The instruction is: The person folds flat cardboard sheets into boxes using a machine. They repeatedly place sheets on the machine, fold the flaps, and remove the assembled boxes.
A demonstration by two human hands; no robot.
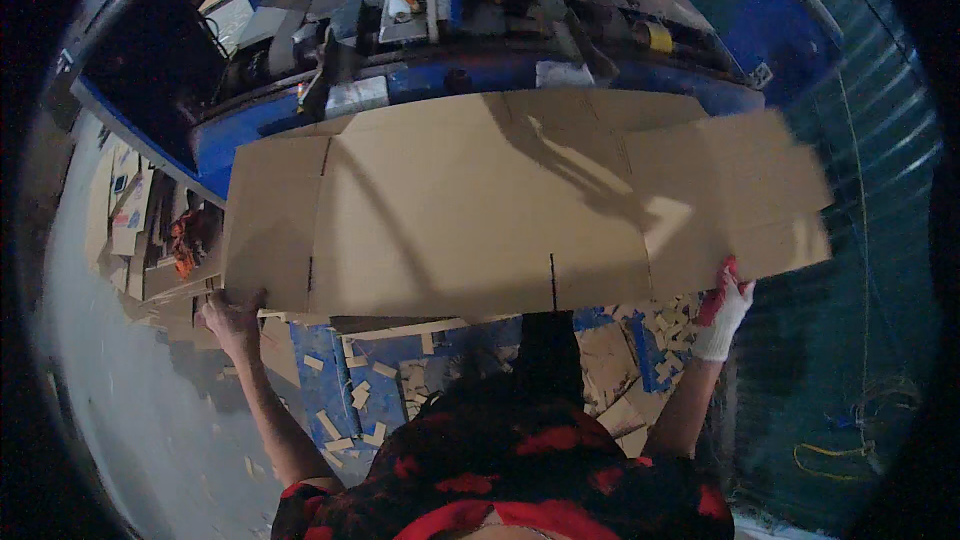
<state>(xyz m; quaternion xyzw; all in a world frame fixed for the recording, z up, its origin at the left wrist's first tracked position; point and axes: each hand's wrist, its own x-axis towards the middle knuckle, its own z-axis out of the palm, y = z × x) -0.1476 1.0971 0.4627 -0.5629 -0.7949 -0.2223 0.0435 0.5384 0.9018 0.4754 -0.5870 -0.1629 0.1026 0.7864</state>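
Observation:
A wide brown cardboard sheet (450, 210), creased and slotted like a flat box blank, stretches across the view in front of me. Bare, my left hand (235, 318) grips its near left corner, fingers closed on the edge. On the other side my right hand (727, 305), in a white and red work glove, pinches the near edge toward the right end. The sheet's far edge lies against the blue machine (410, 78), partly over its front. Shadows fall across the board. What lies under the sheet is hidden.
Cardboard scraps (360, 395) litter the floor around my feet. At the left are stacked cardboard pieces (130, 210) and an orange bundle (188, 240). A green corrugated wall (880, 200) runs along the right, with a yellow cable (832, 465) low beside it.

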